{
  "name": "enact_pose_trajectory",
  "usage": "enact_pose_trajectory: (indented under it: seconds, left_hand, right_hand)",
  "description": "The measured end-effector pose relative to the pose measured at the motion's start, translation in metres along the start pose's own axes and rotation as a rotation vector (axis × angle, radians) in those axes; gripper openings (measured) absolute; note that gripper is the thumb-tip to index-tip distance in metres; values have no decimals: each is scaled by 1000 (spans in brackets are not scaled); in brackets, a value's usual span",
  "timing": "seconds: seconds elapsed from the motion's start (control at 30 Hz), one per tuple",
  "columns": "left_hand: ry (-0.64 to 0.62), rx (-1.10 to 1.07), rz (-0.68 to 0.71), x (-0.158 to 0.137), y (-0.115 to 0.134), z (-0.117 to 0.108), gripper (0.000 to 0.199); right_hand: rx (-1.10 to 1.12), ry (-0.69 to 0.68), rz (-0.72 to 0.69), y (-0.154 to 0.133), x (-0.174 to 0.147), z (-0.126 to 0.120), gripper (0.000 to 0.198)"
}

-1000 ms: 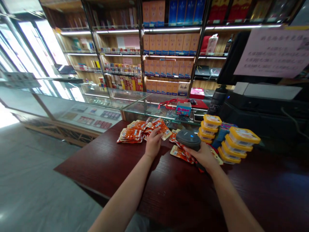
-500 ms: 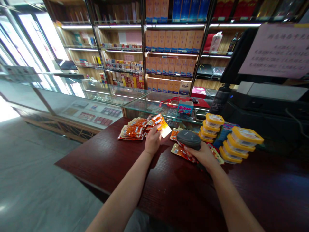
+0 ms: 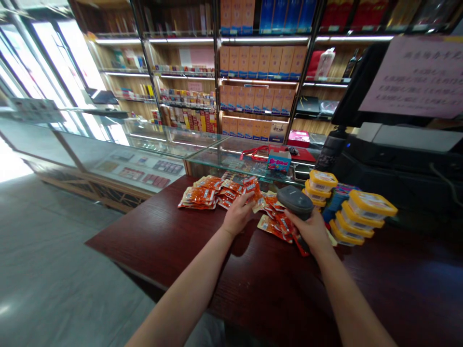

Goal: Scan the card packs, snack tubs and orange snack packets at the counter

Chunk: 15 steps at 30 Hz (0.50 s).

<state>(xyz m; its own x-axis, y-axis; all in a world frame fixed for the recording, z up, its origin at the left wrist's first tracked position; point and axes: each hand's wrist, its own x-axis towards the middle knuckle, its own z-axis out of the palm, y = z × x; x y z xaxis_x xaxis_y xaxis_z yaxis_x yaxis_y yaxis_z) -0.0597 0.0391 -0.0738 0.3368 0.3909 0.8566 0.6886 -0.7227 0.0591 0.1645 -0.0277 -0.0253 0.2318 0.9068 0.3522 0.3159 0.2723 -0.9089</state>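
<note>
My right hand (image 3: pixel 309 232) grips a dark grey handheld scanner (image 3: pixel 294 201) above several orange snack packets (image 3: pixel 278 222) on the dark red wooden counter (image 3: pixel 202 260). My left hand (image 3: pixel 238 213) reaches over the packets lying between the two piles; its fingers touch an orange packet (image 3: pixel 252 189). A second pile of orange packets (image 3: pixel 198 196) lies to the left of that hand.
Stacks of yellow-lidded clear tubs (image 3: pixel 361 216) stand right of the scanner. Behind them are a black till unit (image 3: pixel 398 159) and a monitor with a paper notice (image 3: pixel 415 77). A glass display case (image 3: pixel 231 161) with a small blue box (image 3: pixel 279 160) borders the counter's far edge; stocked shelves behind.
My left hand had lifted one orange packet toward the scanner; now it is down on the packets, further right. The scanner hand has shifted slightly right.
</note>
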Motion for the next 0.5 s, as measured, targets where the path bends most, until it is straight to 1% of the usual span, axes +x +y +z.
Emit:
enact_pose_trajectory:
  seconds: [0.1, 0.2, 0.33, 0.43, 0.5]
  left_hand:
    - [-57, -7, 19, 0, 6, 5, 22]
    - [-56, 0, -60, -1, 5, 4, 25]
    - [39, 9, -269, -1, -8, -5, 24]
    - [130, -65, -445, 4, -18, -18, 20]
    - [155, -132, -596, 10, -25, -28, 19]
  right_hand:
    - [53, 45, 126, 0, 1, -3, 35]
    - [103, 54, 176, 0, 2, -5, 35]
    - [146, 27, 196, -2, 2, -6, 35]
    - [161, 17, 183, -3, 2, -5, 35]
    - [164, 21, 179, -3, 1, -4, 35]
